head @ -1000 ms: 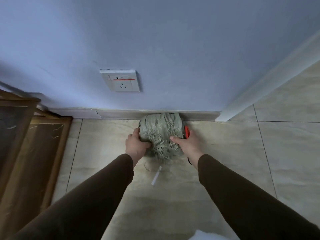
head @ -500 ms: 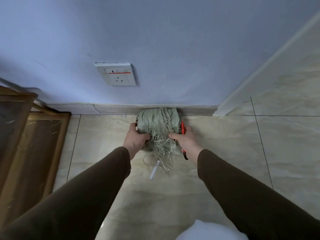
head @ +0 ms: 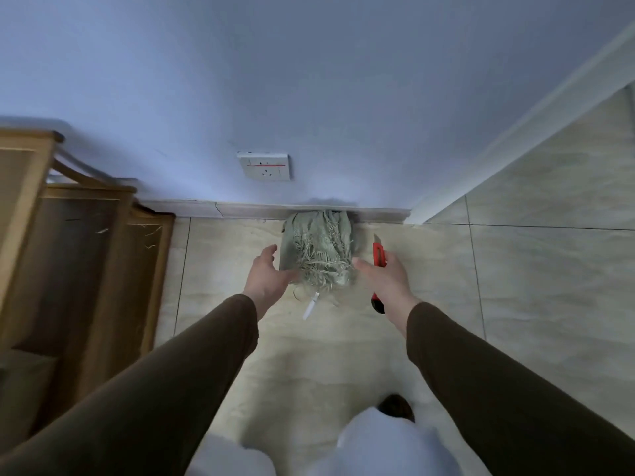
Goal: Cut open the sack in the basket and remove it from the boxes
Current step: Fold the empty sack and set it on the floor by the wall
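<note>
**Bundled sack on the floor against the skirting board, both my hands beside it**

The green woven sack (head: 318,250), folded into a bundle with frayed strands hanging from its near edge, lies on the tiled floor (head: 429,338) with its far end against the skirting board (head: 240,210). My left hand (head: 266,280) is at the sack's left side, fingers straight and spread, gripping nothing; whether the fingertips touch the fabric I cannot tell. My right hand (head: 386,281) is at the sack's right side, forefinger extended toward the bundle, with a red utility knife (head: 379,266) held against the palm. The knife's tip points toward the skirting board and its butt shows below my wrist. A small white strip (head: 310,306) lies on the floor just nearer to me than the sack. A wall socket (head: 264,166) sits on the wall above and left of the sack. Wooden frames (head: 86,262) stand well to the sack's left.
</note>
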`<state>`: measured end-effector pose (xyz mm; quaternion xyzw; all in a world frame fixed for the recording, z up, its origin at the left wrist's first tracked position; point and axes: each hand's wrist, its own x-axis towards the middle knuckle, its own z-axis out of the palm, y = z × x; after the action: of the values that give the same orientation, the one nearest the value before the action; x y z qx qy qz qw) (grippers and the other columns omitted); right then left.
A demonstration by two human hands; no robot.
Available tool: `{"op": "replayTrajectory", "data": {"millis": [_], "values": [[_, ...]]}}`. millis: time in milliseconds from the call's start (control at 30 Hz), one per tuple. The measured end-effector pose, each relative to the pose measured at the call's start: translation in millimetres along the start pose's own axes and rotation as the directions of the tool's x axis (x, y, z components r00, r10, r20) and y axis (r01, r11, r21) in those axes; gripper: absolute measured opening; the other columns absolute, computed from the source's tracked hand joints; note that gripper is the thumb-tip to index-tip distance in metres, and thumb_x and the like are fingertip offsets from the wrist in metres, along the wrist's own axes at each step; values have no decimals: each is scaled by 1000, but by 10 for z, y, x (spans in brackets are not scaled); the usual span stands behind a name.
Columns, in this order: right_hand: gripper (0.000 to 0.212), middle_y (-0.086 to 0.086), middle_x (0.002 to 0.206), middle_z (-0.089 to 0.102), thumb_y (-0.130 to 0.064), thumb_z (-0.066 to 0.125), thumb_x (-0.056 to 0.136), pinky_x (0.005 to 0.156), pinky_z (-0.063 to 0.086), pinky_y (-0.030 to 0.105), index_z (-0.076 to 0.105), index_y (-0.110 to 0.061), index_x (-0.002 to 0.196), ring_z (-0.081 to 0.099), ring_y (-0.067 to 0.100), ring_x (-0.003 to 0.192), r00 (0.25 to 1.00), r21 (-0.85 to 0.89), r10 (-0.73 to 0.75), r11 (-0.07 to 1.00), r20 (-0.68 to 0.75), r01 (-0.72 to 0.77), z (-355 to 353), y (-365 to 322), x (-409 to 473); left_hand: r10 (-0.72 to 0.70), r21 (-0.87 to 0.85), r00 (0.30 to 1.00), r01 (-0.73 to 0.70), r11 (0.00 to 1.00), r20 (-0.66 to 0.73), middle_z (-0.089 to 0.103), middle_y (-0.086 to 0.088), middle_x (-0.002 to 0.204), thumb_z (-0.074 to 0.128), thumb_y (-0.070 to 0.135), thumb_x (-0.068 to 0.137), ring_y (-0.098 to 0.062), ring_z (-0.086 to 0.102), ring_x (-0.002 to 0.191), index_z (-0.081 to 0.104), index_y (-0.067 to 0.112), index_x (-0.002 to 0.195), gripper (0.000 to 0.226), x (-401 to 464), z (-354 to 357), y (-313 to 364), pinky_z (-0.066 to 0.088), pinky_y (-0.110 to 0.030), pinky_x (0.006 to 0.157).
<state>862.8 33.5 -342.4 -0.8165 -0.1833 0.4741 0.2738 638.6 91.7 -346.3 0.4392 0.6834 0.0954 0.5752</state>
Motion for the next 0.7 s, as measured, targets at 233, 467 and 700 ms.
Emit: {"op": "replayTrajectory", "data": {"millis": [233,467,700], "values": [[20,3,92,61,-21,58,102,63,39,30,61,-13,120,52,15,72,996,110,72,991,45,-77,-57,-876,-1244,-14,-18,998,15,1000,65,54,-10,147,73,19,93,-23,56,117,49,17,151,63,-1105,-603,661,43,-33,92],[6,5,78,65,-16,60,105,53,49,23,60,-11,109,60,14,59,989,317,5,947,151,-53,-95,-1721,-2745,17,-52,997,-13,999,82,61,-11,134,65,14,99,-28,61,116,54,13,143,46,-2264,-1501,1192,49,-38,97],[24,6,74,55,-25,49,111,47,50,29,58,-16,131,52,14,51,963,379,-113,925,243,13,7,-2261,-4306,71,-125,996,-62,990,63,65,-7,125,62,15,102,-26,64,115,55,14,141,39,-3474,-2422,1360,54,-41,101]]}}
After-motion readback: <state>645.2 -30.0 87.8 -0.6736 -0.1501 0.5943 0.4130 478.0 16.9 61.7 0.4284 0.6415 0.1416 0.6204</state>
